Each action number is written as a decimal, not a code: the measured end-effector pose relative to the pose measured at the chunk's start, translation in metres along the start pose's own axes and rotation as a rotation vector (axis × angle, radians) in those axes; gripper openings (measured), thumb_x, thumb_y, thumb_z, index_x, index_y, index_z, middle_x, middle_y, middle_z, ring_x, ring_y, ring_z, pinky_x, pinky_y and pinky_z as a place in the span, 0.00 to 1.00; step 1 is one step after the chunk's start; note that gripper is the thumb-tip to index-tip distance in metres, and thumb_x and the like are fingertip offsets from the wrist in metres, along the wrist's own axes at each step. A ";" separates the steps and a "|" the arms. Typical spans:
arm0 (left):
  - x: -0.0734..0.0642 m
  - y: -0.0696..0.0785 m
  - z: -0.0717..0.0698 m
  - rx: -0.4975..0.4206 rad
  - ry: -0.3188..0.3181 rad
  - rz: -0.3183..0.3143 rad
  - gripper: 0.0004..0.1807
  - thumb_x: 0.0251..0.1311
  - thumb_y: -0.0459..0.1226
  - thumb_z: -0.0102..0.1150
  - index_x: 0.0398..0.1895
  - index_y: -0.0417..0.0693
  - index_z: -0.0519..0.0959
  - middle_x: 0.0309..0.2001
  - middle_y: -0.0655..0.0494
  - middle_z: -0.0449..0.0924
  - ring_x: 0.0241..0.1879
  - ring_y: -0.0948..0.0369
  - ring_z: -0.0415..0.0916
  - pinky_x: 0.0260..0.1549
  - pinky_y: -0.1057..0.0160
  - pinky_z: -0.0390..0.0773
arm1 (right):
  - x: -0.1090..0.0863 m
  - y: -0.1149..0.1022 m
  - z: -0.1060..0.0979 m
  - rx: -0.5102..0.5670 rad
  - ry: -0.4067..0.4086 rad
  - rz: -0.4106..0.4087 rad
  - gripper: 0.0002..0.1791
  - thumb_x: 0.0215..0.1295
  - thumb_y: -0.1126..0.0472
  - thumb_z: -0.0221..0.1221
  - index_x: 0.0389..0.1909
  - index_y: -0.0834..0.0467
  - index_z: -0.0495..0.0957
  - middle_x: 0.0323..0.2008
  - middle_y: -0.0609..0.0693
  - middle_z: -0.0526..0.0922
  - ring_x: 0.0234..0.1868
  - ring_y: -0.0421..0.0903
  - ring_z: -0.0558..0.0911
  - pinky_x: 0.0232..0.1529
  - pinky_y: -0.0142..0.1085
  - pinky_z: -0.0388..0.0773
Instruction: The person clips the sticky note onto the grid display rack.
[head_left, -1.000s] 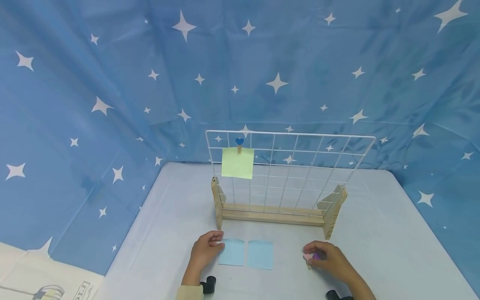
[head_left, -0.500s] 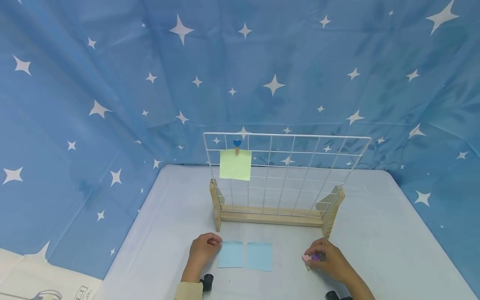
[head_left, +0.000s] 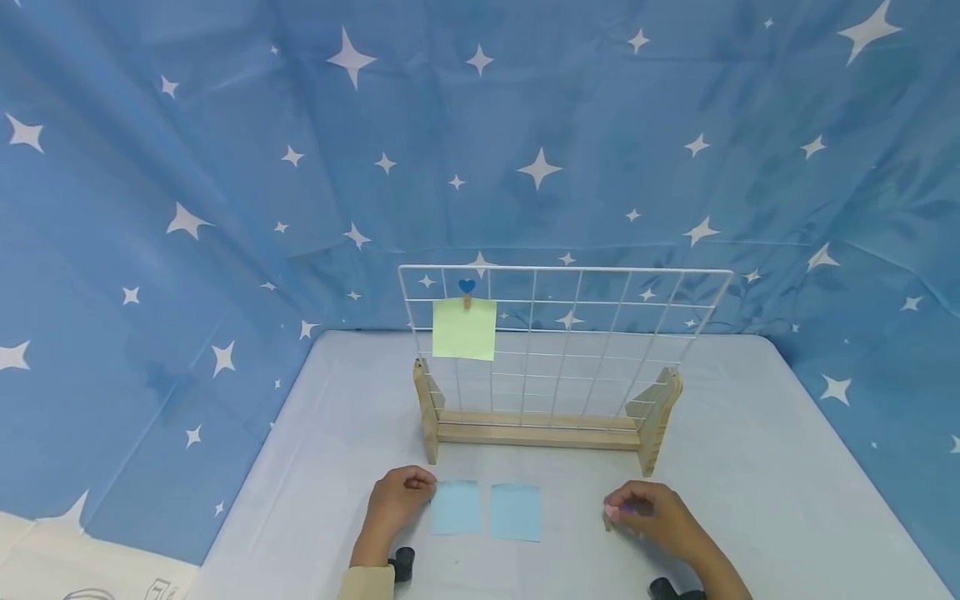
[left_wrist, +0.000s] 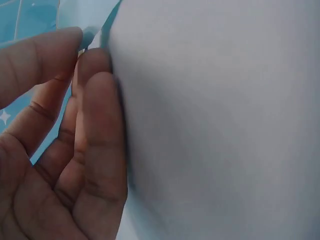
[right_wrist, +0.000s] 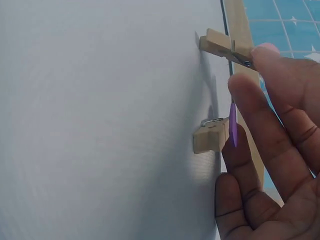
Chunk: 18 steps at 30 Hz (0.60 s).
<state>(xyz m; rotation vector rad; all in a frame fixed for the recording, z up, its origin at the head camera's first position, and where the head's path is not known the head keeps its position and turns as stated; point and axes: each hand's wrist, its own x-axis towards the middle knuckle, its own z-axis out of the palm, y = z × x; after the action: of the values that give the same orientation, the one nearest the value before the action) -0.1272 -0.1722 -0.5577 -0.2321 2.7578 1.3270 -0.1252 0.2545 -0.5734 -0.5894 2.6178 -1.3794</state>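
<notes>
My left hand (head_left: 397,504) pinches the corner of the left blue sticky note (head_left: 456,508) between thumb and finger; in the left wrist view only a thin blue strip of it (left_wrist: 89,38) shows at the fingertips. A second blue sticky note (head_left: 515,512) lies just right of it. My right hand (head_left: 660,518) pinches a small wooden clothespin (right_wrist: 217,44) by its pink heart end, its other end pointing away from the fingers. Below it, a clothespin with a purple heart (right_wrist: 210,137) is beside the other fingers; whether they grip it, I cannot tell.
Behind the notes stands a white wire grid (head_left: 577,350) in a wooden base (head_left: 536,433). A green sticky note (head_left: 463,331) hangs at its upper left from a blue-heart clothespin (head_left: 467,298). A starry blue curtain (head_left: 637,108) backs the white table (head_left: 750,467).
The fingers of my left hand have closed together at the note's corner. The pink clothespin has turned in my right fingers, away from the purple one. The head view has shifted slightly.
</notes>
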 end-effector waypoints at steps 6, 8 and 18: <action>-0.001 -0.003 -0.004 0.020 0.002 -0.008 0.02 0.65 0.34 0.70 0.37 0.46 0.88 0.33 0.60 0.85 0.37 0.60 0.80 0.39 0.55 0.79 | 0.002 -0.002 -0.001 0.040 0.041 0.041 0.03 0.69 0.66 0.71 0.36 0.58 0.86 0.36 0.44 0.89 0.41 0.33 0.85 0.46 0.30 0.85; -0.002 -0.003 -0.005 0.016 0.006 -0.003 0.02 0.66 0.35 0.70 0.38 0.46 0.87 0.34 0.60 0.86 0.37 0.60 0.80 0.40 0.54 0.79 | 0.003 -0.004 -0.002 0.065 0.056 0.079 0.04 0.70 0.65 0.71 0.37 0.62 0.85 0.36 0.46 0.89 0.40 0.33 0.85 0.44 0.30 0.84; -0.002 -0.003 -0.006 -0.030 0.032 -0.011 0.02 0.70 0.34 0.67 0.41 0.46 0.87 0.36 0.58 0.89 0.38 0.60 0.82 0.41 0.55 0.81 | 0.009 -0.005 -0.004 0.157 0.197 -0.006 0.10 0.70 0.74 0.67 0.50 0.73 0.83 0.38 0.58 0.90 0.38 0.33 0.87 0.42 0.26 0.85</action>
<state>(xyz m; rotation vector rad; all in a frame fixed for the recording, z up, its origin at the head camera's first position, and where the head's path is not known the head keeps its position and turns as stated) -0.1250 -0.1786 -0.5565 -0.2720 2.7598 1.3745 -0.1335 0.2514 -0.5665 -0.4624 2.6197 -1.7072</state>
